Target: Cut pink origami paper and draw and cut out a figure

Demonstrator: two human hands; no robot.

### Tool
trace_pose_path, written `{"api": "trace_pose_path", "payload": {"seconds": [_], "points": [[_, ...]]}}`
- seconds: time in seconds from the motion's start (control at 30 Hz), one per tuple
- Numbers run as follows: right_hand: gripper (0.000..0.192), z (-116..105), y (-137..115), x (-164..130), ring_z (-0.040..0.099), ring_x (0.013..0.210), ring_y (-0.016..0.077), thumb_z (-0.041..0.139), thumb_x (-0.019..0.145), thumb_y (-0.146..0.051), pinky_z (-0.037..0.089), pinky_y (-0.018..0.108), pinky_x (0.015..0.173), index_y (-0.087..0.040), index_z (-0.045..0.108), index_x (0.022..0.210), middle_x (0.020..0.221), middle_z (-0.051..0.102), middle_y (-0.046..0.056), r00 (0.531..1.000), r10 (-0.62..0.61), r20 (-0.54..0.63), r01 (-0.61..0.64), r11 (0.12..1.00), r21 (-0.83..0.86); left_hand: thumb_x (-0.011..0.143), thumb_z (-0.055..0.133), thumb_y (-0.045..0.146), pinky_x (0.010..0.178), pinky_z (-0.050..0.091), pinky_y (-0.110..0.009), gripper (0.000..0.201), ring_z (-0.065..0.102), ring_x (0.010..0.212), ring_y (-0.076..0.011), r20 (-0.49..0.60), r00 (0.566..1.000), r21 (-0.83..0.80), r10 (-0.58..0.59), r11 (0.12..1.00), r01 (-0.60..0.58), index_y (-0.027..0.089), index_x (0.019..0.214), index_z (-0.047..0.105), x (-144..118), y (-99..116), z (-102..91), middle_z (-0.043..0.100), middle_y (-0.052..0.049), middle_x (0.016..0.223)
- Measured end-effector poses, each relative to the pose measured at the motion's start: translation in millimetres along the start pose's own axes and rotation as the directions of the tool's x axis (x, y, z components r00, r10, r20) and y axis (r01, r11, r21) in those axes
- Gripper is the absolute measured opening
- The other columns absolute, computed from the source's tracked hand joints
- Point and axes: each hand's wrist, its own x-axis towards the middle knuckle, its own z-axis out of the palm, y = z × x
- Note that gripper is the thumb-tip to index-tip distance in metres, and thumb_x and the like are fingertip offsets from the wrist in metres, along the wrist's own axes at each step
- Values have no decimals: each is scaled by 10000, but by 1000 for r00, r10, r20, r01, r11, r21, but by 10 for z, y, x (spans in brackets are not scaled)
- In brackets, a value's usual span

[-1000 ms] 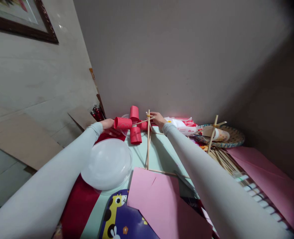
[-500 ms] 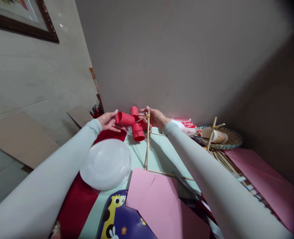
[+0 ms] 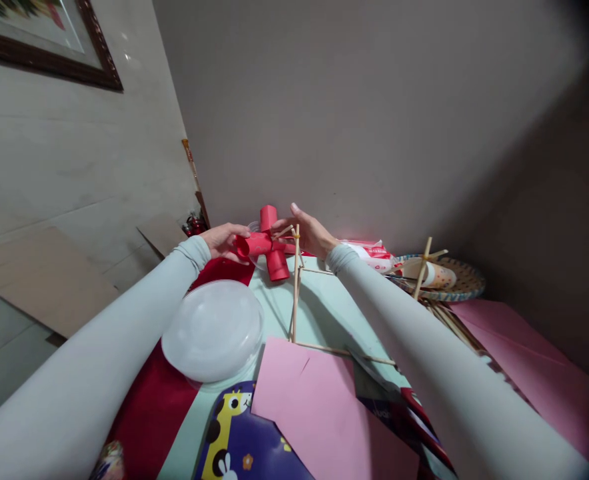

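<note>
A cross-shaped wheel of red paper tubes sits at the far end of the table, beside an upright frame of thin wooden sticks tied with a yellow band. My left hand grips the wheel's left tube, thumb above and fingers below its open end. Behind the stick frame, my right hand has its thumb raised and its fingers stretched toward the wheel's upper side. The sticks partly cover those fingers, so I cannot tell whether they touch the wheel. A short stick juts from the wheel's middle toward the frame top.
A translucent round lid or bowl lies left of the frame. Pink card covers part of a blue giraffe-print item in front. At right are a woven basket, a second stick frame and more pink card. A wall stands behind.
My left hand has moved right and closed on the left tube. The wheel has turned a little, and its tubes point differently. My right hand's thumb has risen slightly.
</note>
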Motion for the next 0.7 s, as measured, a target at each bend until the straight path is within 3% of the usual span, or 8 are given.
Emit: {"api": "trace_pose_path", "payload": {"seconds": [0.13,0.37,0.57,0.7], "points": [[560,59,-93,-16,693,803,195,464,959,-618,577,322,825,-176,752,772,852,756,113,998,-59,19,60,997,-37,574,807,189,758,623,-552,471,661,762,-238,-61,996,-32,70,997,-72,198,1011,631,-85,70,16,696,-58,907],[510,267,-323,7,688,876,214,715,771,-661,569,336,879,-165,739,659,885,762,109,972,-226,63,233,963,-137,608,788,240,797,601,-614,522,678,901,-286,-93,978,-106,187,975,-196,216,1103,625,-344,287,11,686,-88,1047],[464,575,-526,-166,696,910,194,664,856,-597,537,341,960,-164,774,734,876,766,87,901,-426,79,426,839,-339,670,720,246,868,599,-565,594,647,1076,-311,-144,918,-99,370,918,-385,253,1248,587,-660,476,38,643,-76,1241],[429,759,-653,-433,709,890,208,606,922,-530,557,328,867,-181,774,738,890,771,75,807,-585,80,539,675,-503,710,695,258,921,579,-557,571,615,1163,-337,-126,875,-69,468,875,-478,235,1273,600,-935,577,145,622,-91,1312]]}}
